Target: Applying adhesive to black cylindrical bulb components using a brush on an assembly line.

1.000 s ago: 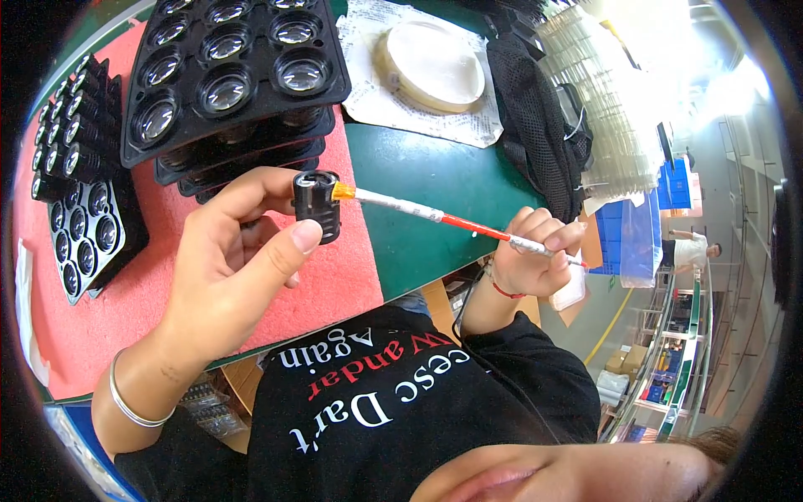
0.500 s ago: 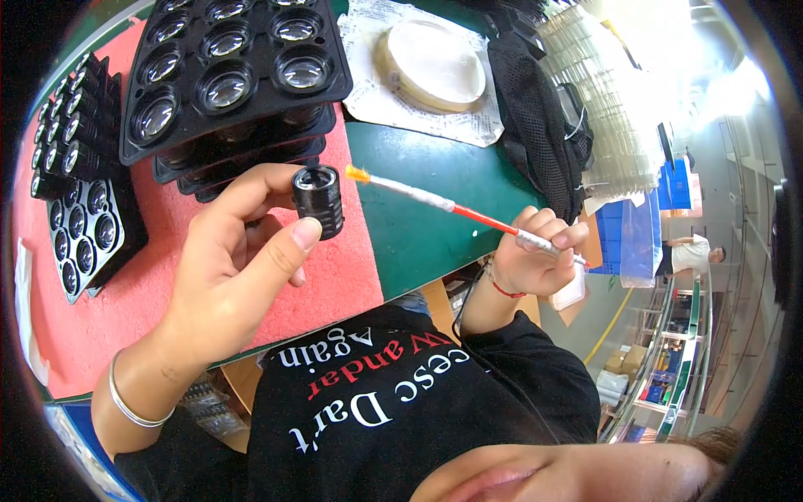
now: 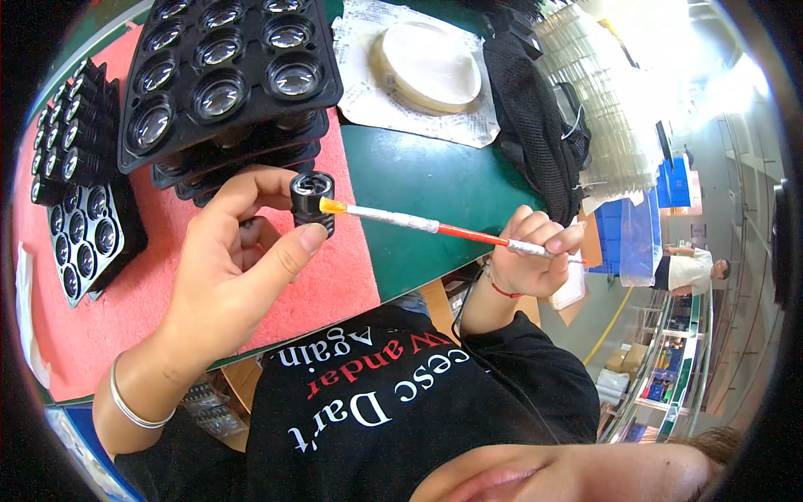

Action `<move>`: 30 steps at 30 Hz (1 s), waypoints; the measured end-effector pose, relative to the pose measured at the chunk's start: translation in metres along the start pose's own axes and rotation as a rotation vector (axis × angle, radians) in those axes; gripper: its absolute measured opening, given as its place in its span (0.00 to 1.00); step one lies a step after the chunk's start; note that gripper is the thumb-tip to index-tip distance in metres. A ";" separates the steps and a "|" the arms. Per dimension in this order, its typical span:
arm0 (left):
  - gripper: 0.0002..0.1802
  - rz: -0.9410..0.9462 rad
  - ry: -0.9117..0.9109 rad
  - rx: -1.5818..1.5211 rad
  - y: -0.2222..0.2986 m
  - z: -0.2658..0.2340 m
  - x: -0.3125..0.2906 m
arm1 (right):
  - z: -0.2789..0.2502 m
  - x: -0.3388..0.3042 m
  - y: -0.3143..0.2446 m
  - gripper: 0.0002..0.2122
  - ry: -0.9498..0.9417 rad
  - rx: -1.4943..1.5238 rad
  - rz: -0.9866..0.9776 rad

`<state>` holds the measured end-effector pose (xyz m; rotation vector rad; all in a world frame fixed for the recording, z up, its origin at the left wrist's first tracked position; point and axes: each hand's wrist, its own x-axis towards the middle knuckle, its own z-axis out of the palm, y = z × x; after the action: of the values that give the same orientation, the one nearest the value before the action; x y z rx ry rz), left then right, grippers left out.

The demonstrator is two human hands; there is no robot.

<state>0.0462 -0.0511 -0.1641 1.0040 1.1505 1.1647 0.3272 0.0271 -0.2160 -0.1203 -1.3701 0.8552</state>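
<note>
My left hand (image 3: 222,259) grips a short black ribbed lens barrel (image 3: 303,203) between thumb and fingers, its glass-topped opening facing up. It hovers over the pink mat (image 3: 347,268), just in front of a stack of black trays. In my right hand (image 3: 535,255) is a slim paintbrush (image 3: 473,234) with a red handle, partly wrapped in whitish material, pinched near its back end. The brush's yellow bristles (image 3: 333,206) meet the barrel's right side just under the rim; whether they press on it I cannot tell.
The top black tray (image 3: 259,115) holds several round lenses. Further left, black lens barrels (image 3: 77,138) stand beside a smaller lens tray (image 3: 90,243). A white round dish (image 3: 435,63) lies on printed paper (image 3: 355,38). Rightward are a black mesh bag (image 3: 523,100), stacked clear trays (image 3: 598,92) and a distant person (image 3: 690,269).
The brush has moved left and down, bringing its bristles from beside the barrel to its side. The left hand still holds the barrel, now slightly more tilted and a little lower.
</note>
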 end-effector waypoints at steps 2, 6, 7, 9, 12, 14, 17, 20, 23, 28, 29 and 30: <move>0.16 -0.010 0.001 0.004 0.000 0.000 0.000 | 0.001 0.001 -0.001 0.09 -0.033 -0.029 0.001; 0.16 -0.011 -0.002 -0.013 0.000 0.000 -0.001 | 0.002 0.002 0.000 0.07 -0.087 -0.081 -0.012; 0.16 -0.009 -0.010 -0.015 0.000 -0.001 -0.001 | 0.003 0.002 0.000 0.07 -0.084 -0.085 -0.014; 0.17 -0.006 -0.024 -0.022 0.000 -0.001 -0.001 | 0.003 0.001 0.000 0.07 -0.065 -0.104 -0.020; 0.16 0.003 -0.041 -0.029 -0.001 -0.001 -0.001 | 0.003 0.001 0.000 0.09 -0.019 -0.110 -0.019; 0.16 0.010 -0.045 -0.023 -0.001 -0.001 -0.001 | 0.003 0.001 0.000 0.09 -0.002 -0.107 -0.019; 0.20 0.018 -0.057 0.001 -0.002 -0.001 -0.001 | 0.002 0.001 0.000 0.09 0.001 -0.101 -0.022; 0.20 0.023 -0.074 0.000 -0.003 -0.002 -0.001 | 0.003 0.001 0.000 0.08 0.009 -0.102 -0.025; 0.20 0.041 -0.069 -0.004 -0.004 -0.001 -0.001 | 0.002 0.001 0.000 0.08 0.012 -0.109 -0.034; 0.16 0.018 -0.064 0.007 -0.003 -0.001 -0.002 | 0.002 -0.001 0.000 0.08 0.058 -0.151 -0.069; 0.15 0.013 -0.065 0.002 -0.003 -0.001 -0.002 | 0.002 -0.001 0.000 0.08 0.081 -0.157 -0.075; 0.15 0.050 -0.091 0.090 -0.003 -0.002 -0.003 | 0.003 -0.002 0.000 0.08 0.102 -0.157 -0.080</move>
<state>0.0450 -0.0540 -0.1670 1.1489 1.1193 1.1032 0.3247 0.0250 -0.2166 -0.2264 -1.3360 0.6655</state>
